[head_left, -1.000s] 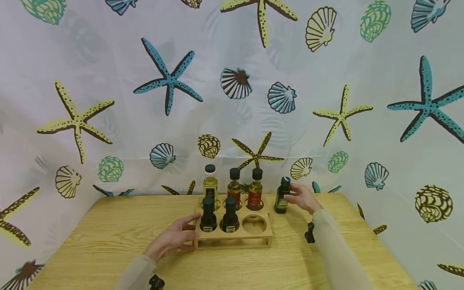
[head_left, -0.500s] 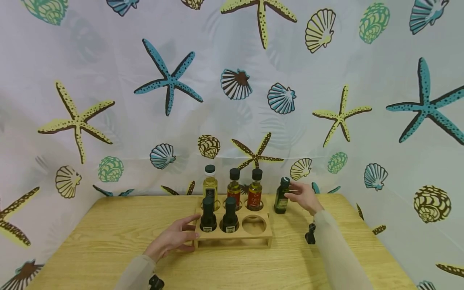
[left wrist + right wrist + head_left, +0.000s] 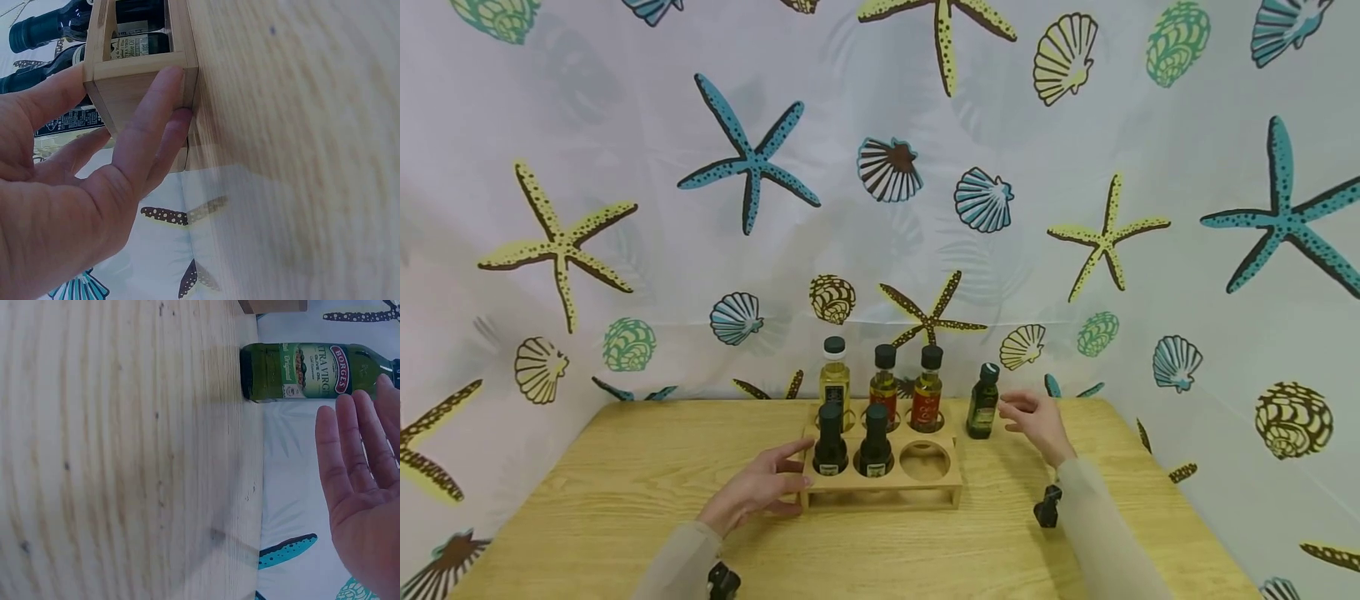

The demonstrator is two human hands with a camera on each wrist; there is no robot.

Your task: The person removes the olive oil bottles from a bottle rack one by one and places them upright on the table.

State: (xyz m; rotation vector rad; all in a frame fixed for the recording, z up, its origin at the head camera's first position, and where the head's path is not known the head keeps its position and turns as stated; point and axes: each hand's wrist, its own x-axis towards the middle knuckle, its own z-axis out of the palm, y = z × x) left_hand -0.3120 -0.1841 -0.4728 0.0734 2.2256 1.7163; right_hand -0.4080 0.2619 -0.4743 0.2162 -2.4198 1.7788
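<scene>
A two-tier wooden bottle rack (image 3: pixel 880 483) stands on the table, with dark bottles in front and lighter oil bottles behind. My left hand (image 3: pixel 756 490) rests against its left end. In the left wrist view, extended fingers (image 3: pixel 147 125) lie along the rack's end panel (image 3: pixel 125 94). Right of the rack, a green olive oil bottle (image 3: pixel 982 408) with a dark cap stands upright on the table. Just right of this bottle is my right hand (image 3: pixel 1033 421), holding nothing. The right wrist view shows its fingers straight, fingertips near the bottle's label (image 3: pixel 312 372).
The rack's front right hole (image 3: pixel 925 462) holds no bottle. Behind stand a pale oil bottle (image 3: pixel 835 387) and two red-labelled bottles, one at the right (image 3: pixel 927 400). A patterned curtain (image 3: pixel 880 250) hangs along the back edge of the wooden table (image 3: pixel 662 467).
My right hand has let go of the olive oil bottle and drawn back slightly to the right. The bottle stays upright. The left hand and the rack have not moved.
</scene>
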